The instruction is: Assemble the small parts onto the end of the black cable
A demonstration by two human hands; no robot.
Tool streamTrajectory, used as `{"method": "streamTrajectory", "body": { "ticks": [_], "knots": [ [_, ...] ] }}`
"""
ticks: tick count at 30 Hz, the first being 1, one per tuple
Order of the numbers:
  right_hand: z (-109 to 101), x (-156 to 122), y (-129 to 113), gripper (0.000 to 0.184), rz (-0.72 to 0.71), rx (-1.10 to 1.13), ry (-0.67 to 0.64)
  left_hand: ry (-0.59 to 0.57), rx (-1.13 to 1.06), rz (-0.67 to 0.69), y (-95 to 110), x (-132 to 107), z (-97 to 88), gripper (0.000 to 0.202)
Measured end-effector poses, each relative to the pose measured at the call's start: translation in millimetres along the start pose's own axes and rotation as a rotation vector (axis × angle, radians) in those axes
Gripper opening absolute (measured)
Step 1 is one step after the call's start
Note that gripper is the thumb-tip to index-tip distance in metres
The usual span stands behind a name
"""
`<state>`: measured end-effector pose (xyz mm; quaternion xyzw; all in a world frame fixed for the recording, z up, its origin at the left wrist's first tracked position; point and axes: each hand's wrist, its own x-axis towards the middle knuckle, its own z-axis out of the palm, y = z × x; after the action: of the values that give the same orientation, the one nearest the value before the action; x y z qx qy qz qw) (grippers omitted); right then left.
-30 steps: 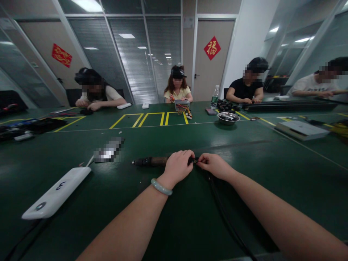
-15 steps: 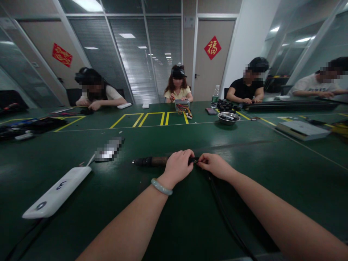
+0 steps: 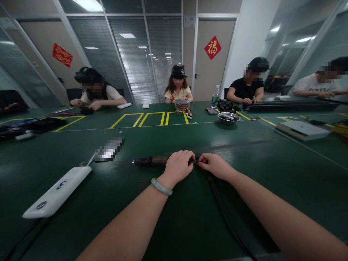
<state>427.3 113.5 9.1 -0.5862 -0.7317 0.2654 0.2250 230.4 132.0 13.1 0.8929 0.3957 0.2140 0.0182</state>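
Observation:
On the green table (image 3: 108,203), a long dark tool with a brown grip (image 3: 159,161) lies sideways, its metal tip to the left. It looks like an inline electric screwdriver. My left hand (image 3: 178,166) is wrapped over its right part, fingers bent round it and hiding much of the body. At the tool's right end my right hand (image 3: 213,165) pinches a small piece with a metallic glint, too small to name; the two hands nearly touch. A black cable (image 3: 221,203) runs from below my right hand to the lower edge of the view.
To my left lie a white power bank (image 3: 58,192) and a phone (image 3: 110,148) joined by a cord. Further off stand a metal bowl (image 3: 228,119) of small parts, a bottle (image 3: 215,96) and a flat grey box (image 3: 303,129). Several people work across the table.
Both my hands and the tool stay almost in place, with only a very slight shift of my fingers. A person at the far left has moved a hand outward.

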Motion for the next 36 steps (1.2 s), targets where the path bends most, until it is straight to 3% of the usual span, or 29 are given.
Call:
{"method": "streamTrajectory", "body": {
  "ticks": [9,14,20,36],
  "knots": [
    [2.1,2.5,4.2,0.016,-0.007,-0.003,0.002,0.050,0.010,-0.015,-3.4,0.3,5.3,0.016],
    [2.8,2.4,4.1,0.016,0.003,0.007,0.001,0.030,0.011,0.019,-2.3,0.6,3.8,0.011],
    [1.4,1.5,2.9,0.015,0.008,0.015,-0.009,0.010,0.015,-0.049,0.6,0.4,0.5,0.016],
    [2.6,2.8,5.7,0.015,-0.005,0.008,0.002,-0.008,0.008,0.004,-0.3,0.7,-1.1,0.012]
  ]
}}
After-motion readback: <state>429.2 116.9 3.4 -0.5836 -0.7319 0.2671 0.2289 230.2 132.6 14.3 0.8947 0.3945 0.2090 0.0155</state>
